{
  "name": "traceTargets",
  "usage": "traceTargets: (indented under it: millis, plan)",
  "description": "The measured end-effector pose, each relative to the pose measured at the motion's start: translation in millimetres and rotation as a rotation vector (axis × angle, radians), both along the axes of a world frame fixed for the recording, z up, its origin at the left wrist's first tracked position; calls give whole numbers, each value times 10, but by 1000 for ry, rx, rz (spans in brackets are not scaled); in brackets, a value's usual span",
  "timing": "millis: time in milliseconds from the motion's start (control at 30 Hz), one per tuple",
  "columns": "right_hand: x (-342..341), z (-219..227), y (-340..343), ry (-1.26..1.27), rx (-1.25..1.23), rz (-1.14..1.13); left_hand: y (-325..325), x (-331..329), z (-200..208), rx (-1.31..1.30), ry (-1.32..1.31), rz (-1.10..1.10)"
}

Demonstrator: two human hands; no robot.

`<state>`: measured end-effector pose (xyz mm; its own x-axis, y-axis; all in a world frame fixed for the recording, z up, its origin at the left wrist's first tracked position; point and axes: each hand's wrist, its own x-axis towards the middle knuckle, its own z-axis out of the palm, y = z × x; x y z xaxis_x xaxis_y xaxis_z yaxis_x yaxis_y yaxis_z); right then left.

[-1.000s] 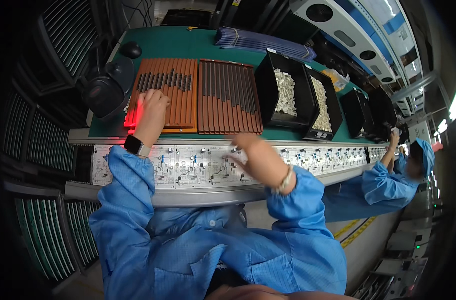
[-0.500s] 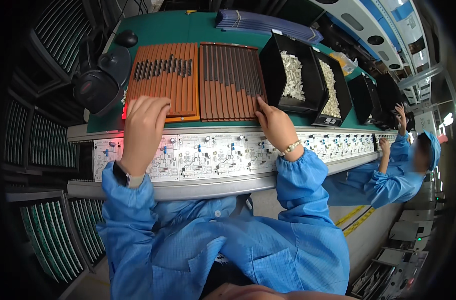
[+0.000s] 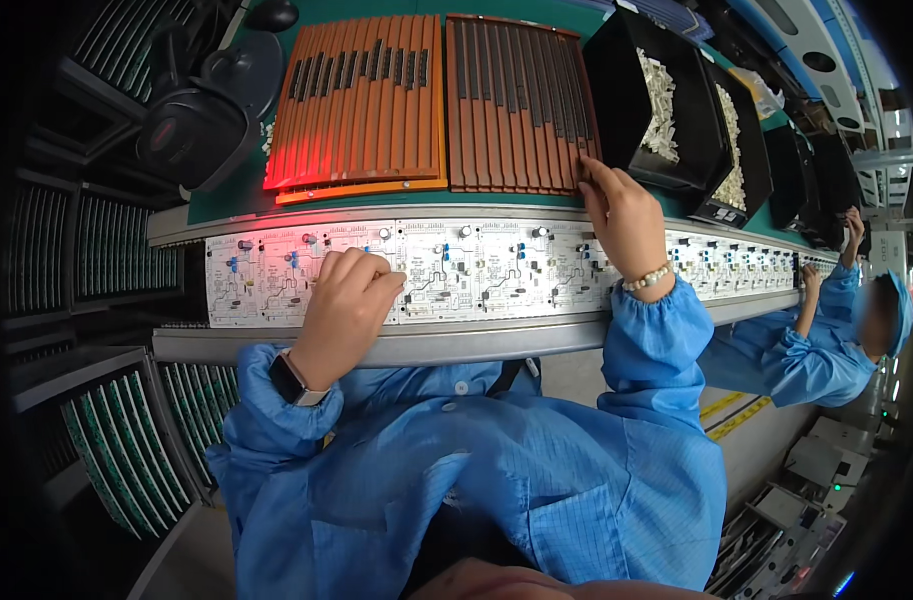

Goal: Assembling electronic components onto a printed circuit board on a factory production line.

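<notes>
Over white circuit boards (image 3: pixel 492 272), left fingers (image 3: pixel 349 268) bunch together; at the darker brown tray (image 3: pixel 512 170), right fingers (image 3: pixel 607 180) apart

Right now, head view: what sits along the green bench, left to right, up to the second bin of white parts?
Black device → orange-rimmed tray → brown tray → first bin → second bin.
</notes>
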<state>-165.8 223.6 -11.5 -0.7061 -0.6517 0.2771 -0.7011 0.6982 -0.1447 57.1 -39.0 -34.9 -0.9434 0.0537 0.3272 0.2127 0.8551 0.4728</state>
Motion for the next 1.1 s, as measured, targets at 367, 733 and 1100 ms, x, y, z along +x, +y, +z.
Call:
traceTargets:
  millis: [367,733,1100]
  plan:
    - [-26,-66,-15,19,-71,2,-80,-10,55,-26,-41,-27]
    - [-26,10,20,-3,-114,23,-256,-37,9,-30,-50,55]
    - [-6,-1,11,-32,-119,-1,-257,-105,-37,-4,-98,2]
